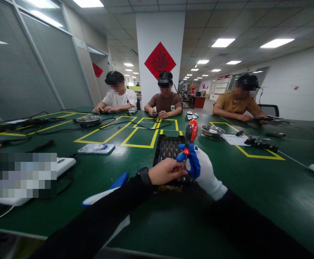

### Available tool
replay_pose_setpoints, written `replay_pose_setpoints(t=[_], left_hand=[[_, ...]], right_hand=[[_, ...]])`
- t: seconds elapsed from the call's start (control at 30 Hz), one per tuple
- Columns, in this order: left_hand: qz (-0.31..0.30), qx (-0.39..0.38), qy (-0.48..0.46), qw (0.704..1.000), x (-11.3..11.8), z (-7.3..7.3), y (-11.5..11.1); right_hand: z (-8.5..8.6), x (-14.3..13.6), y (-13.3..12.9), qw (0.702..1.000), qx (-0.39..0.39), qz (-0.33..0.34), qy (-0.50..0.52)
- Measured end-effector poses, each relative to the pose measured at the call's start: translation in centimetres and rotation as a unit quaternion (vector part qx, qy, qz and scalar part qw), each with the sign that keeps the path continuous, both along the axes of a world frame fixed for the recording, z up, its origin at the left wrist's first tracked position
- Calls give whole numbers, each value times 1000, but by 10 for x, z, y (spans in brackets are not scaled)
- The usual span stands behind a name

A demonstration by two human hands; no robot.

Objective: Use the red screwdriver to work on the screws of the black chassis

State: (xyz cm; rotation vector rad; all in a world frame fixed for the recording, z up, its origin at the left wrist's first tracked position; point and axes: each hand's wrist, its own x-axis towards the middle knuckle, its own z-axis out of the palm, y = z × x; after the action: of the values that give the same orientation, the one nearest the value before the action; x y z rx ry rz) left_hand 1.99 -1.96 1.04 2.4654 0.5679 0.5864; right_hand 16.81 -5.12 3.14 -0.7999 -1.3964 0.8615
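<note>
Head view: a red-handled screwdriver [190, 138] is gripped upright by the gloved right hand [204, 169], its shaft steadied by the pinching bare left hand [165, 171], over the black tray [167, 145] near the table's [254, 187] near edge. A fastening step is judged to be in hand. Next, steady downward pressure and tip alignment are called for.

Gloved right hand [205, 171] – screwdriver [190, 138], tray [167, 147]
</note>
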Motion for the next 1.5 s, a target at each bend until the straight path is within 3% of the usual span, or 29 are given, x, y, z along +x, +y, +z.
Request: replay_pose_setpoints(t=[0.13,0.33,0.43,0.73,0.97,1.07,1.23,1.4,1.5], left_hand=[[-2,1,-9,1000,0,1,-1],[-6,-11,-13,1000,0,0,-1],[-5,-14,-15,1000,0,0,-1],[-4,-2,-14,1000,1,0,-1],[5,-3,-13,1000,0,-1,0],[5,-8,-12,1000,1,0,0],[9,-6,-10,1000,1,2,-2],[2,-17,-11,1000,0,2,-2],[1,-18,-13,1000,0,1,-1]], right_hand=[[-1,-6,3,996,-69,-6,64],[-5,4,-4,998,50,-1,-25],[-6,10,-4,996,69,20,-57],[-2,-5,1,995,-60,13,74],[-12,10,1,996,77,13,-32],[-8,7,0,998,56,-1,-30],[-2,-5,1,997,-51,-5,63],[-1,2,-4,1000,16,10,11],[-3,5,-4,1000,15,16,11]])
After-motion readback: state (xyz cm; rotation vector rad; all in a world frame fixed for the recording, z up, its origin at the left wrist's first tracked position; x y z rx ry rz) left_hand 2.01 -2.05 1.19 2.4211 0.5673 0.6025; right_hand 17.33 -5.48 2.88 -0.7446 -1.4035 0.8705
